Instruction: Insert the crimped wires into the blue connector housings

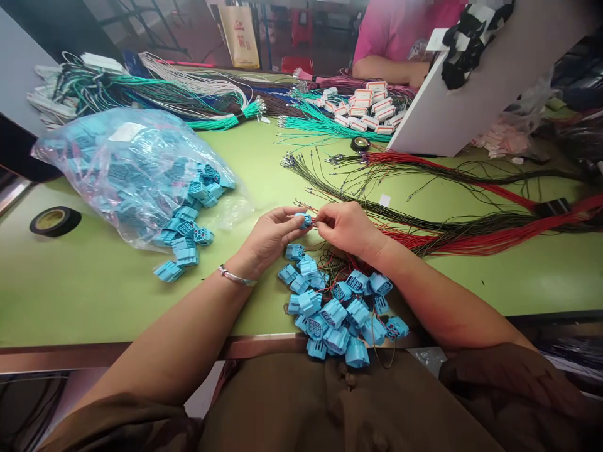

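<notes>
My left hand (272, 237) pinches a small blue connector housing (306, 220) between thumb and fingers. Right beside it, my right hand (347, 229) is closed at the connector's wire side, with a thin red wire between its fingertips; the exact grip is partly hidden. Below my hands lies a heap of blue connectors (334, 312) at the table's front edge, with red and dark wires running into it. Bundles of red wires (447, 243) and dark wires (377, 210) stretch from near my right hand to the right side of the table.
A clear plastic bag (136, 169) of blue connectors spills open at the left, near a roll of black tape (55, 221). White connectors (372, 107) and green wires (325, 125) lie at the back. A grey panel (475, 94) stands at right; another person's arm (391, 70) rests behind it.
</notes>
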`<state>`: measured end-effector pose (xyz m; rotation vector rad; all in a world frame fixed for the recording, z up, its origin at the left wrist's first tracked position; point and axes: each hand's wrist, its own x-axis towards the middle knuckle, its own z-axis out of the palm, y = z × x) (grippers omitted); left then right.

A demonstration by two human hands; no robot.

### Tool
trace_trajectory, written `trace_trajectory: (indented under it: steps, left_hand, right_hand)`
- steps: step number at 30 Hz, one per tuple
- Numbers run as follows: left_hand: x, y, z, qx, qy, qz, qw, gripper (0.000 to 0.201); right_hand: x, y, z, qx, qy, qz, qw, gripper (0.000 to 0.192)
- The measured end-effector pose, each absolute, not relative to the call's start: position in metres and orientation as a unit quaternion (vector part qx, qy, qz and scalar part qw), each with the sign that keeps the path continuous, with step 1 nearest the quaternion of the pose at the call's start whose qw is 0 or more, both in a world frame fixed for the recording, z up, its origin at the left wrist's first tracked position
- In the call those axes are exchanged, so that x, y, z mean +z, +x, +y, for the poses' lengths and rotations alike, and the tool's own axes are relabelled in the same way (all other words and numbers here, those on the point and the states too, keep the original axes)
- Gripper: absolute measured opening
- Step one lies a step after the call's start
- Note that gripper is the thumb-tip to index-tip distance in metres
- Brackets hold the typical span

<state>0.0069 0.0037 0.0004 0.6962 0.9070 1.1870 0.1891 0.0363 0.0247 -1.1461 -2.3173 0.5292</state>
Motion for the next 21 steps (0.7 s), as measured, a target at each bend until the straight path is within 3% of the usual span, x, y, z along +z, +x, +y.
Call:
trace_trajectory:
  steps: [6, 12, 16, 21]
  left_hand:
    - [-0.003, 0.011, 0.001, 0.517, 0.320, 0.416, 0.676, 0.033]
    - [0.008, 0.013, -0.008, 0.466, 0.440, 0.415, 0.645, 0.033]
    - [0.030, 0.030, -0.027, 0.348, 0.682, 0.343, 0.544, 0.023]
    - [0.058, 0.062, -0.069, 0.241, 0.868, 0.234, 0.366, 0.027]
  right_hand:
    - [0.020, 0.178, 0.032, 0.135, -0.435, -0.860, 0.231, 0.014]
    - [0.070, 0.203, 0.043, 0.315, -0.385, -0.857, 0.136, 0.015]
    - [0.080, 0.206, 0.055, 0.329, -0.399, -0.828, 0.218, 0.019]
    - [0.031, 0.171, 0.054, 0.214, -0.386, -0.891, 0.104, 0.011]
